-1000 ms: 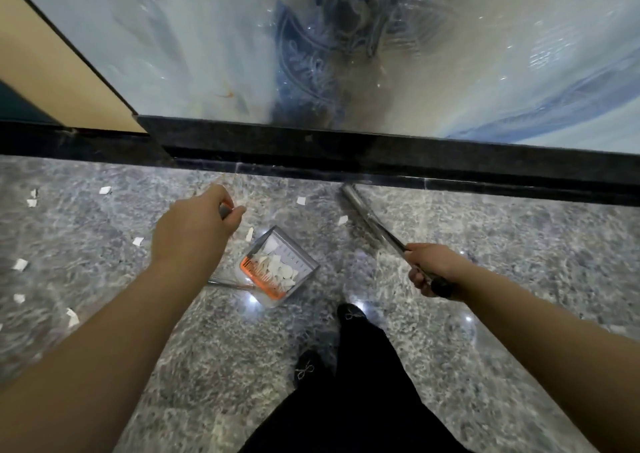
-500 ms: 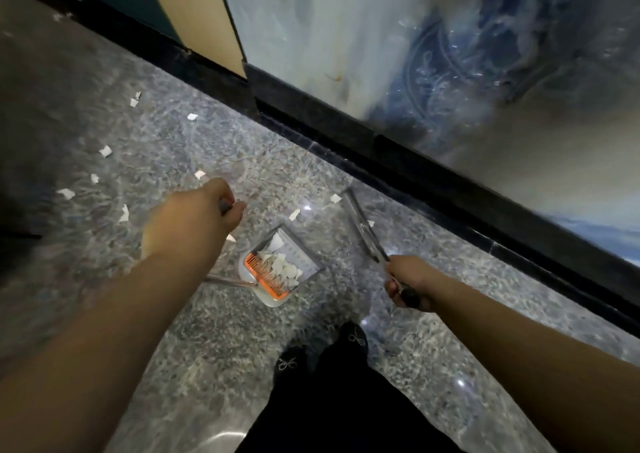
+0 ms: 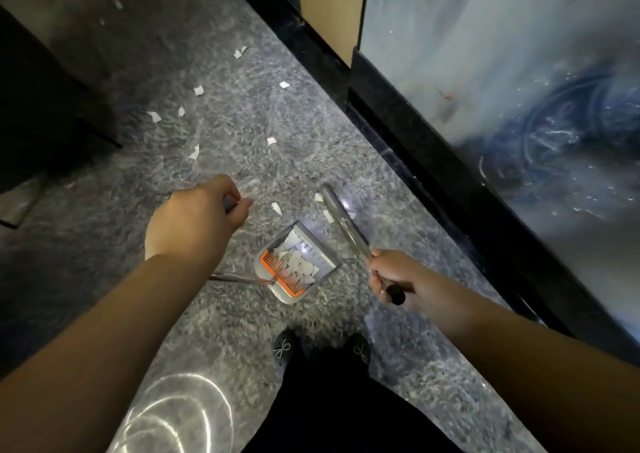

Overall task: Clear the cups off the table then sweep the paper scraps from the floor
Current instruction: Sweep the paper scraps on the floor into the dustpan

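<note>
My left hand [image 3: 197, 222] grips the top of the long metal handle of a grey dustpan [image 3: 320, 257] with an orange comb edge. The pan rests on the grey marble floor and holds several white paper scraps. My right hand [image 3: 393, 274] grips the broom handle [image 3: 346, 226] near its black end; the shaft slants up and left toward the floor just beyond the pan. Loose white paper scraps [image 3: 195, 151] lie scattered on the floor ahead and to the left, with a few more scraps [image 3: 276, 207] right by the pan.
A black skirting [image 3: 415, 148] and a blue-white wall panel [image 3: 502, 72] run diagonally along the right. A dark piece of furniture [image 3: 41, 113] stands at the left. My black shoes [image 3: 287, 350] are on the floor just behind the dustpan.
The view has swung left, so the wall now runs diagonally on the right and more scattered scraps show ahead. Both hands keep their hold on dustpan handle and broom.
</note>
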A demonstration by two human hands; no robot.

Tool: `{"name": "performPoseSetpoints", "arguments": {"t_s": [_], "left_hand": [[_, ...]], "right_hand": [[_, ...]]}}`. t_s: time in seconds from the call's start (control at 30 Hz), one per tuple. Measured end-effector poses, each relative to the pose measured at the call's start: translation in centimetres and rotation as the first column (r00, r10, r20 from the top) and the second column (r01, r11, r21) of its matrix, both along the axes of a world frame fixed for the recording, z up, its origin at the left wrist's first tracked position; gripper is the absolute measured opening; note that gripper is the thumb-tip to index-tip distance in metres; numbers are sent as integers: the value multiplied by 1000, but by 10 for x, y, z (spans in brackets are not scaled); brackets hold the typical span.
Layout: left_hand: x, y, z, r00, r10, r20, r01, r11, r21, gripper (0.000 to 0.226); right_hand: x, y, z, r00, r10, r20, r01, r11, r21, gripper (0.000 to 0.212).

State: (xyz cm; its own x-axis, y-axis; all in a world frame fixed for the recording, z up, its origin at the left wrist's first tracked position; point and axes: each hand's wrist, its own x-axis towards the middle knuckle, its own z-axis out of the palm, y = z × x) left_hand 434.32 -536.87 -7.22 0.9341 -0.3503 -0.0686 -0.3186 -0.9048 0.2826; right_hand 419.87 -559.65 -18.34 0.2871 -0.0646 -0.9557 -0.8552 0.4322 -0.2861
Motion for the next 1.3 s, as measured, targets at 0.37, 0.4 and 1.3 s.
{"name": "performPoseSetpoints", "arguments": {"t_s": [0.37, 0.4, 1.3], "left_hand": [[34, 82, 4, 987, 154, 46, -155, 988, 19, 22], [38, 90, 4, 985, 164, 53, -165, 986, 17, 22], [130, 158, -36, 986, 161, 45, -162, 987, 6, 27]], "right_hand": [[72, 54, -2, 978, 207, 37, -207, 978, -10, 46], [75, 58, -2, 978, 204, 42, -203, 979, -22, 48], [131, 162, -11, 723, 691, -1, -674, 705, -219, 55]]}}
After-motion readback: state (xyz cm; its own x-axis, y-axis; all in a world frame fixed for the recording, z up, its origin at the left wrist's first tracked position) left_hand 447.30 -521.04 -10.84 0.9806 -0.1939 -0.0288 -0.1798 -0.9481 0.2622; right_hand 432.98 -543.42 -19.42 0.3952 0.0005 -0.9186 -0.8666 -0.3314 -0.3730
